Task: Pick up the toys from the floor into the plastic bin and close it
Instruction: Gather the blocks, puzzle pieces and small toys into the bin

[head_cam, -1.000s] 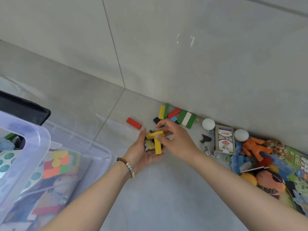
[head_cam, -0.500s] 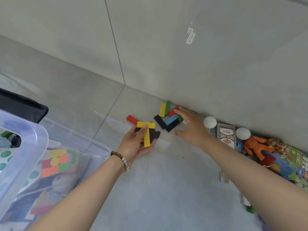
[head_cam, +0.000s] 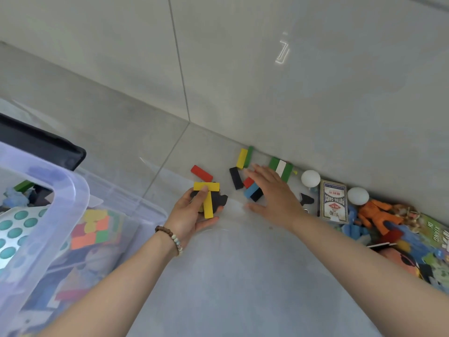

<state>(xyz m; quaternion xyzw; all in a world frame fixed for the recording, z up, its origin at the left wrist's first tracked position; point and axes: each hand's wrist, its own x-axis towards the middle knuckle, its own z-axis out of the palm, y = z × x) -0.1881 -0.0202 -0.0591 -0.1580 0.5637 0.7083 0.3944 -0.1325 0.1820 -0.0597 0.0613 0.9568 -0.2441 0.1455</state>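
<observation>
My left hand (head_cam: 192,215) lies palm up and holds two yellow blocks (head_cam: 207,198) crossed in a T, with black pieces under them, the thumb pressing on top. My right hand (head_cam: 272,190) stretches flat with straight fingers over a red, a blue and a black block (head_cam: 251,190) on the floor. More blocks lie loose by the wall: a red block (head_cam: 201,173), a black block (head_cam: 236,178), a yellow block (head_cam: 242,158) and green-and-white blocks (head_cam: 281,167). The clear plastic bin (head_cam: 60,205) stands at the left with toys inside.
Along the wall to the right lie two white balls (head_cam: 310,178), a playing card box (head_cam: 332,201), an orange figure (head_cam: 379,215), blue pieces and a picture book (head_cam: 435,239). A black lid (head_cam: 41,144) lies behind the bin. The wall rises just behind the blocks.
My right hand let go of the yellow blocks and reached out to the blocks by the wall. The green-and-white blocks now show beyond it. My left hand kept its blocks.
</observation>
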